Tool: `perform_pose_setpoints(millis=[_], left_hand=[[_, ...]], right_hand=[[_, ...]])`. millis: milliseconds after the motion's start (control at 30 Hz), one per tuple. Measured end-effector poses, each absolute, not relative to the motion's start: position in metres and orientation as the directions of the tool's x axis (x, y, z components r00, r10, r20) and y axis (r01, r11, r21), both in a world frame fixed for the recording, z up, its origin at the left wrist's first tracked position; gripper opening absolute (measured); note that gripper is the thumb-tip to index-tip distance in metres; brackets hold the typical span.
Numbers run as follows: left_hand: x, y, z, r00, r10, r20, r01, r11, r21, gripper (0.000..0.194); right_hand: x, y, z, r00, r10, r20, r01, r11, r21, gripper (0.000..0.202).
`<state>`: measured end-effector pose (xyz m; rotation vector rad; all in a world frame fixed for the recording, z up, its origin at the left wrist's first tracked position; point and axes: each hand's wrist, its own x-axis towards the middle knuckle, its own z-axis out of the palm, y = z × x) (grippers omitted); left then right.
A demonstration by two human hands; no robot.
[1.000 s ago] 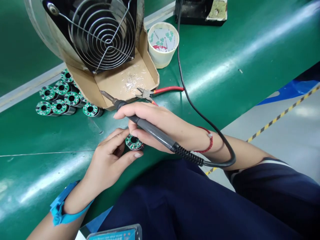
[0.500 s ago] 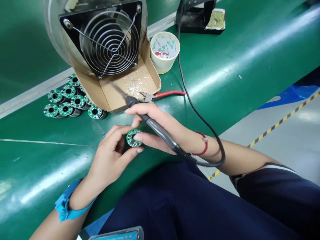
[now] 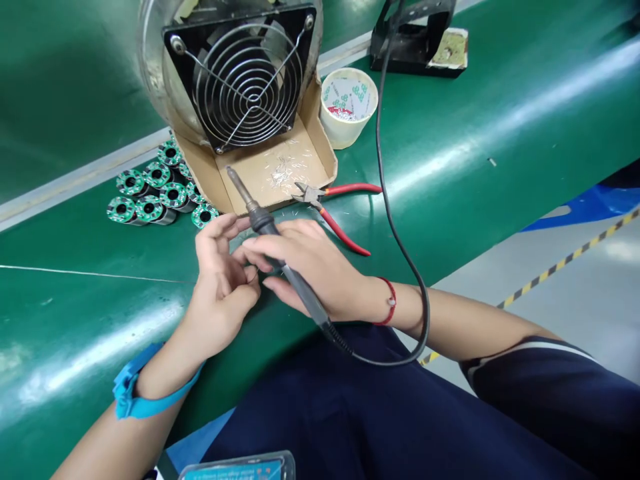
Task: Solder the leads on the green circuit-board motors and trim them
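My right hand (image 3: 315,270) is closed around the grey handle of a soldering iron (image 3: 306,292). The iron's bare metal tip points up and left, over the near edge of the cardboard tray (image 3: 227,190). My left hand (image 3: 220,287) is curled, palm turned inward, with its fingers meeting those of my right hand. A thin wire-like line shows near its thumb; whatever else lies between the fingers is hidden. Just beyond my right hand lie red-handled side cutters (image 3: 313,195), jaws apart, on the green bench.
A caged fan (image 3: 254,99) stands over the tray, which has wire clippings in it. Several round circuit-board parts (image 3: 149,209) cluster at left. A white tub (image 3: 349,110) and a black iron stand (image 3: 407,57) are farther back. The iron's black cord (image 3: 383,157) loops past my right wrist.
The green ring-shaped circuit board between my hands has gone out of sight. My left fingers have curled in, and my right hand has shifted slightly left. The whole view has moved a little.
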<state>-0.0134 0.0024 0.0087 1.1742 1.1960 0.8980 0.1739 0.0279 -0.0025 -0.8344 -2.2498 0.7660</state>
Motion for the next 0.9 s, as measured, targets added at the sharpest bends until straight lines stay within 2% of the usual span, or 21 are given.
perform_pose_setpoints(millis=[100,167,233,267,333,433,500,633,733,900], left_hand=[[-0.015,-0.001,0.02,0.233,0.959,-0.161,0.152,0.127,0.98,0.075],[-0.019,-0.002,0.024,0.29,0.956,-0.048,0.359,-0.063,0.931,0.05],[-0.023,-0.001,0.024,0.324,0.944,0.068,0.581,-0.255,0.773,0.013],[-0.025,0.0,0.023,0.324,0.941,0.096,0.653,-0.296,0.698,0.006],[-0.029,0.002,0.02,0.274,0.958,0.084,0.707,-0.26,0.657,0.016],[-0.031,0.005,0.013,0.184,0.982,-0.052,0.694,-0.093,0.714,0.015],[-0.031,0.007,0.009,0.157,0.983,-0.094,0.692,-0.042,0.721,0.014],[-0.028,0.008,0.005,0.177,0.984,-0.022,0.714,-0.113,0.691,0.009],[-0.025,0.009,0.003,0.198,0.979,0.054,0.721,-0.183,0.668,0.008],[-0.023,0.01,0.001,0.197,0.979,0.042,0.768,-0.181,0.614,0.008]], right_hand=[[0.166,0.023,-0.002,-0.573,0.696,0.432,0.3,0.669,-0.68,0.026],[0.166,0.023,-0.002,-0.496,0.715,0.492,0.3,0.674,-0.676,0.021],[0.17,0.025,0.0,-0.397,0.747,0.534,0.32,0.658,-0.682,0.02],[0.173,0.025,0.001,-0.351,0.762,0.544,0.331,0.645,-0.689,0.022],[0.183,0.025,0.005,-0.288,0.792,0.538,0.342,0.61,-0.715,0.026],[0.198,0.02,0.01,-0.276,0.817,0.506,0.336,0.576,-0.745,0.034],[0.207,0.015,0.009,-0.288,0.811,0.509,0.336,0.583,-0.74,0.034],[0.22,0.001,0.002,-0.209,0.852,0.481,0.324,0.524,-0.788,0.023],[0.225,-0.008,-0.006,-0.171,0.892,0.419,0.296,0.452,-0.841,0.026],[0.226,-0.014,-0.011,-0.156,0.916,0.37,0.287,0.4,-0.87,0.026]])
